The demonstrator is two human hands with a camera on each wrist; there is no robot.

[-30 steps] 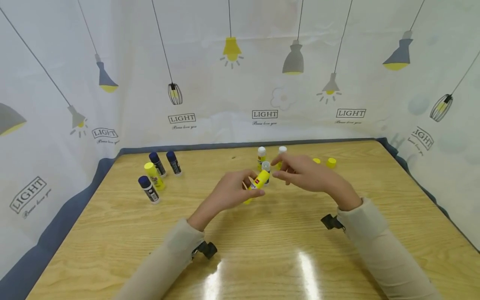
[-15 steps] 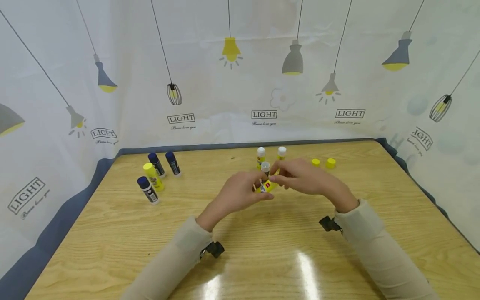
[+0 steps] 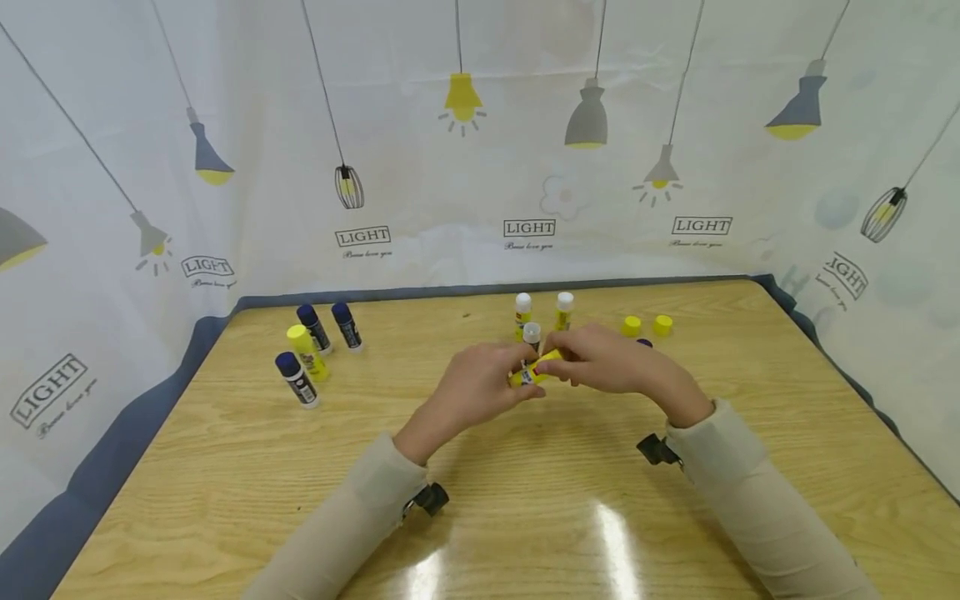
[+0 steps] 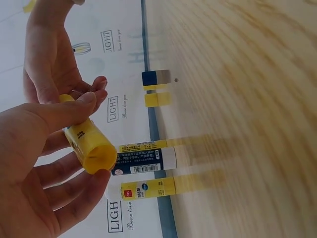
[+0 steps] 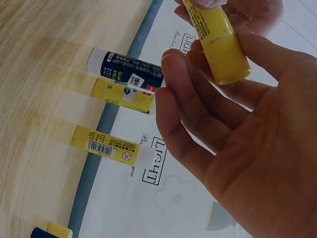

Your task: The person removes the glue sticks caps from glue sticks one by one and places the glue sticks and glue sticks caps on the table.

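A yellow glue stick [image 3: 528, 374] lies tilted between the two hands above the table. My left hand [image 3: 476, 382] grips its body, with the thumb across the label and the hollow-looking base facing the left wrist camera. At the other end, my right hand [image 3: 615, 360] pinches the yellow cap [image 5: 225, 59] between thumb and index finger; a thin seam shows between cap and body. Just beyond the hands stand two yellow glue sticks with white tops [image 3: 522, 308] [image 3: 565, 307] and a dark blue one with a pale top [image 3: 532, 333].
Two loose yellow caps [image 3: 632, 326] [image 3: 663, 325] and a dark blue cap [image 3: 644, 342] sit right of the hands. At the left stand a yellow capped glue stick [image 3: 309, 354] and three dark blue ones [image 3: 297, 379]. A printed curtain [image 3: 420, 267] borders the wooden table [image 3: 525, 500].
My left hand has moved slightly right with the glue stick. My right hand, apart from it a second ago, has come down and taken hold of the cap end.
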